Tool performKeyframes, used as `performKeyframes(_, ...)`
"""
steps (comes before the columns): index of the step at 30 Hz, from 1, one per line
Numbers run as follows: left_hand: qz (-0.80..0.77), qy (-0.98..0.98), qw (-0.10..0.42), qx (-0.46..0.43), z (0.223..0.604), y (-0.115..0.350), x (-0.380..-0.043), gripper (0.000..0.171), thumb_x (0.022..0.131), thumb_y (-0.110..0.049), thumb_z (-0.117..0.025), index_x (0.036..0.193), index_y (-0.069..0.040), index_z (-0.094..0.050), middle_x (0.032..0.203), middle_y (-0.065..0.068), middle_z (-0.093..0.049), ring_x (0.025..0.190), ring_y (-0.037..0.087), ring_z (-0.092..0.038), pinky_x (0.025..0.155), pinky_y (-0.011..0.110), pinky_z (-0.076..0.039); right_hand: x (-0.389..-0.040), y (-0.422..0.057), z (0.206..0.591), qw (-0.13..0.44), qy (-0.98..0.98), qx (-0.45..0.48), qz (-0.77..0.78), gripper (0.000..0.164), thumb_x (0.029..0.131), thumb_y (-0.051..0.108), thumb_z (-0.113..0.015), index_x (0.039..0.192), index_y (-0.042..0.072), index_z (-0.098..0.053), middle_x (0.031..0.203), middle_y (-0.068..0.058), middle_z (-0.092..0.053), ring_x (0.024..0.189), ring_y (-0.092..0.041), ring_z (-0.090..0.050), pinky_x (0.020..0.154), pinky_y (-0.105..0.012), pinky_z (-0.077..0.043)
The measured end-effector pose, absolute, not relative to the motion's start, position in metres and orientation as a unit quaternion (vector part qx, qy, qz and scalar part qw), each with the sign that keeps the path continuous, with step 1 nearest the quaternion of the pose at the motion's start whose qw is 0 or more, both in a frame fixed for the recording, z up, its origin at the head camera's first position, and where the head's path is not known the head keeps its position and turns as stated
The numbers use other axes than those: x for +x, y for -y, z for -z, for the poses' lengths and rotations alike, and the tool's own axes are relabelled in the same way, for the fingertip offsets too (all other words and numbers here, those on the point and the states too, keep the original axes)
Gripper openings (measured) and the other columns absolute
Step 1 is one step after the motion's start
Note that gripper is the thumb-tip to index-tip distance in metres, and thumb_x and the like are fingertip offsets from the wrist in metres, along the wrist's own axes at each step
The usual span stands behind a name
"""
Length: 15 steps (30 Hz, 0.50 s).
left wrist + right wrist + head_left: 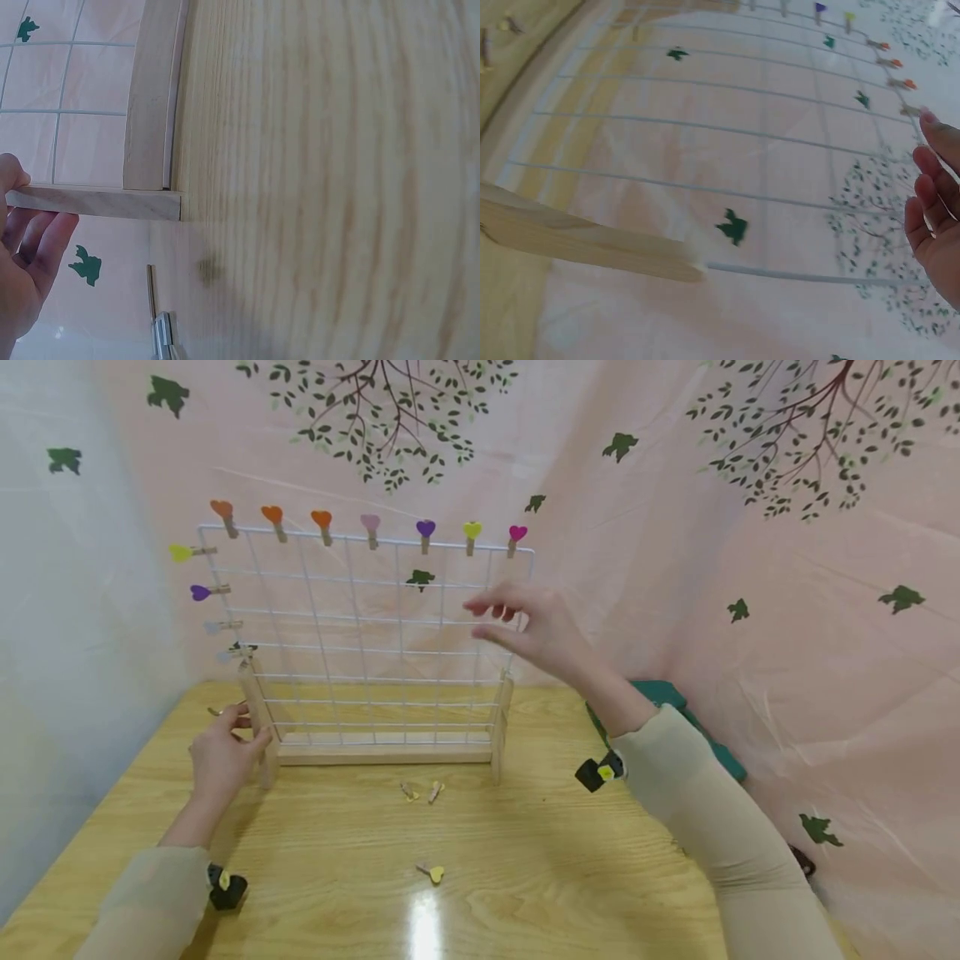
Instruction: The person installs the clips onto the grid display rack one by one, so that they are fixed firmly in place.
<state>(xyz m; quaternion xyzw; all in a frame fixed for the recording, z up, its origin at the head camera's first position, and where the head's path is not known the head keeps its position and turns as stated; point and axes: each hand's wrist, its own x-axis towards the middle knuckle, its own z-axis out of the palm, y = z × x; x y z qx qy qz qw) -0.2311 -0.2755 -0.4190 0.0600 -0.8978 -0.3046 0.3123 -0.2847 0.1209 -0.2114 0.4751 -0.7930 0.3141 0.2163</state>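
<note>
A white wire grid (pixel 300 534) stands upright in a wooden stand (pixel 382 754). Heart-topped clothespins sit along its top edge, among them an orange clothespin (pixel 272 517), a purple clothespin (pixel 425 531) and a magenta clothespin (pixel 517 535). More run down its left side, including a yellow clothespin (pixel 182 553). My left hand (pixel 223 753) pinches the stand's left wooden upright (pixel 97 202), thumb on one face and fingers on the other. Raised before the grid's right edge, my right hand (pixel 536 622) has thumb and fingers apart, with nothing between them.
Three loose clothespins lie on the wooden table: one front clothespin (pixel 432 872) and two by the stand, a left one (pixel 408 792) and a right one (pixel 435 792). A slim metal piece (pixel 162 334) is beyond the left upright. Something green (pixel 663 693) lies behind my right forearm.
</note>
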Motion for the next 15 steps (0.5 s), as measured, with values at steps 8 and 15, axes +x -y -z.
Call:
performKeyframes(8, 0.310, 0.896, 0.312, 0.060, 0.419, 0.275, -0.232, 0.034, 0.078, -0.011, -0.064, 0.108, 0.003, -0.056, 0.089, 0.024, -0.064, 0.056, 0.025, -0.058, 0.042, 0.015, -0.038, -0.284, -0.100, 0.318, 0.101, 0.813, 0.498, -0.284, 0.036, 0.076, 0.024, -0.070, 0.110, 0.014, -0.062, 0.097, 0.006, -0.062, 0.074, -0.009, -0.050, 0.064, -0.026, -0.045)
performKeyframes(15, 0.308, 0.896, 0.314, 0.063, 0.421, 0.276, -0.233, 0.034, 0.078, -0.012, -0.064, 0.107, 0.003, -0.057, 0.088, 0.024, -0.064, 0.057, 0.026, -0.058, 0.042, 0.016, -0.038, -0.281, -0.087, 0.389, 0.048, 0.844, 0.463, -0.267, 0.038, 0.073, 0.024, -0.073, 0.108, 0.014, -0.063, 0.095, 0.001, -0.063, 0.072, -0.015, -0.054, 0.059, -0.020, -0.043)
